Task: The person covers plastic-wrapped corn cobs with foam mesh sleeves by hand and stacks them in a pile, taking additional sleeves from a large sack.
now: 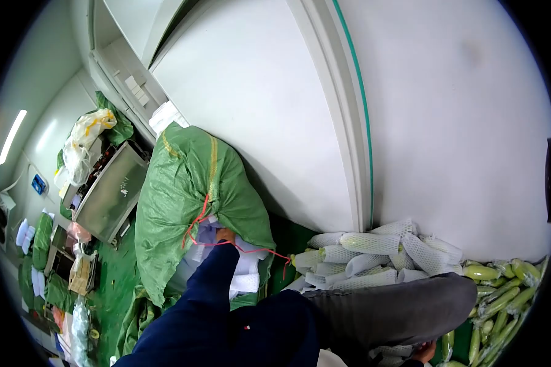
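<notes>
A green woven sack (pixel 190 165) with a yellow stripe leans against the white wall, its mouth open toward me. Red string (pixel 196 221) is tied at the mouth and trails to the right. White foam net sleeves (pixel 246 282) fill the opening. My left hand (pixel 226 235) reaches into that mouth, its fingers hidden inside. At the bottom right, beyond my knee, my right hand (pixel 425 350) shows only in part, beside more white foam net sleeves (pixel 389 351); what it holds, if anything, cannot be made out.
Foam-netted long green vegetables and net sleeves (pixel 373 243) are piled along the wall. Several plastic-wrapped green vegetables (pixel 499 303) lie at the far right. On the left stand a metal-sided table (pixel 107 202) and stacked bags on the green floor (pixel 113 281). My trousered leg (pixel 398 309) crosses the lower right.
</notes>
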Action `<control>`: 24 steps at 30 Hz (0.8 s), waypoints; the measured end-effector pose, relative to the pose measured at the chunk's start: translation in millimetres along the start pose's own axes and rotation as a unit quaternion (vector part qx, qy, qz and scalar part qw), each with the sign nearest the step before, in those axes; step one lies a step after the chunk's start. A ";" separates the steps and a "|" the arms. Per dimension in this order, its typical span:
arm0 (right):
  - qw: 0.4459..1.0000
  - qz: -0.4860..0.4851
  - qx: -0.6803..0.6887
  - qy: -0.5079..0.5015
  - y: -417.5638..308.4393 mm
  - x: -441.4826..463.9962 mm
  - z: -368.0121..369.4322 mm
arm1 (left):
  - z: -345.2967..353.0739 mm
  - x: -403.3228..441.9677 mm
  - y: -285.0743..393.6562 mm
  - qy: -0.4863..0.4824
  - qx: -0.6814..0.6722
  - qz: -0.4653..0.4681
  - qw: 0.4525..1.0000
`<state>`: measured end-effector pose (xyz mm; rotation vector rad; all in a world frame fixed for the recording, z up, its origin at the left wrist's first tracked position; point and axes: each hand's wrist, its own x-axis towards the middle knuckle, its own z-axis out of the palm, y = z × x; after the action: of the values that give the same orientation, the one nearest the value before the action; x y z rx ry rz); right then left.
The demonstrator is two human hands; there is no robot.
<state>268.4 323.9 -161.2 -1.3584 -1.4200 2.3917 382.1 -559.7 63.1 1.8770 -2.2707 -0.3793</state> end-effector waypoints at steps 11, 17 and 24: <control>0.996 0.032 0.063 -0.057 15.8 27.3 -9.9 | -4.2 13.9 -19.3 -0.052 0.063 0.010 0.997; 0.998 0.009 0.055 -0.008 1.8 -10.3 10.4 | 27.1 19.9 -21.0 -0.025 0.083 0.009 0.996; 0.999 -0.006 0.038 0.006 4.2 -24.3 26.3 | 28.0 8.8 -25.9 0.106 0.111 0.107 0.982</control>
<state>266.5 292.8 -143.2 -1.3401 -1.3156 2.3983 396.6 -570.4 28.4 1.6463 -2.4144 0.1035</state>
